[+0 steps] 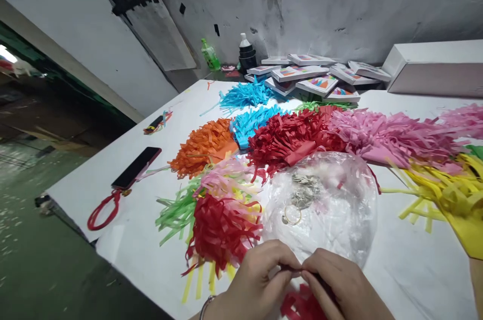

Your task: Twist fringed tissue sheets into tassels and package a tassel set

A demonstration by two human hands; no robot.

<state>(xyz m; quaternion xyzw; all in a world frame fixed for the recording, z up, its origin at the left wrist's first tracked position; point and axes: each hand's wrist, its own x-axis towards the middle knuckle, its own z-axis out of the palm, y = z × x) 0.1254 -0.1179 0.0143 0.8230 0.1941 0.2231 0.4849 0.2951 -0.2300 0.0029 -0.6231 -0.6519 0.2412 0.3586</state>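
At the front of the table, my left hand [260, 274] and my right hand [341, 282] meet fingertip to fingertip. Both are closed in a pinch on a thin twisted part of a red paper tassel [304, 304], whose cut strips show just below them. The pinched part is mostly hidden by my fingers. Right behind my hands lies a clear plastic bag [339, 209] with small silvery pieces [305, 189] and a gold-coloured ring [293, 215] on or in it. Left of the bag is a pile of fringed paper tassels, with a red tassel [224, 229] on top.
Orange fringed paper [206, 146], blue [256, 121], red [298, 136], pink [392, 134] and yellow [449, 184] bundles line the table's middle and right. A phone [137, 168] with a red strap lies left. Flat boxes [302, 73], a white carton [437, 68] and bottles [210, 55] stand behind.
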